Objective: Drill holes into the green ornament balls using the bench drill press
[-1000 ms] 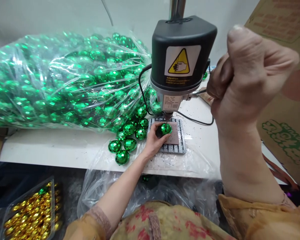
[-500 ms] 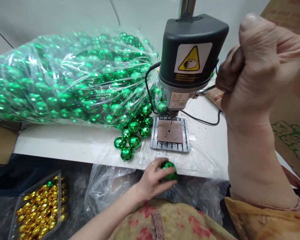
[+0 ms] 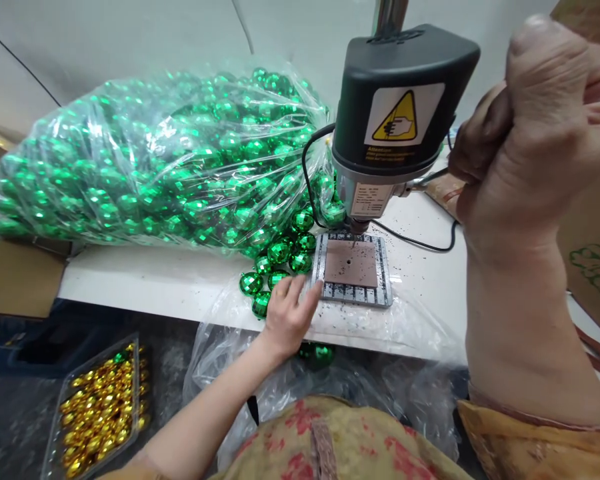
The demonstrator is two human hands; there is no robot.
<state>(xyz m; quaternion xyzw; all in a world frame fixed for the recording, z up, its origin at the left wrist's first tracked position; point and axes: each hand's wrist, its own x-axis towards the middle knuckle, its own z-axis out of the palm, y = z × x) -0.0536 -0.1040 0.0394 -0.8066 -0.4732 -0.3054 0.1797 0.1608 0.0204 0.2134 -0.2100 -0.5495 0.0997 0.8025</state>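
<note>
My left hand reaches over the front of the table with its fingers apart, at the loose green mirror-faceted balls. Nothing shows in its grasp, though part of a ball behind it is hidden. My right hand is raised and closed around the lever of a small drill press; the grip end is hidden by the fingers. Under its bit, a brown board with a small hole lies on the slotted metal base. Another green ball is below the table edge, by clear plastic.
A big clear bag full of green balls lies across the left of the white table. Lower left stands a clear tub of gold balls. Cardboard boxes flank both sides. A black cable curves behind the base; dark shavings are scattered.
My left hand has let go of the green ball, which is now lower below the table edge, and has moved up and left to the loose balls. My right hand stays raised at the lever.
</note>
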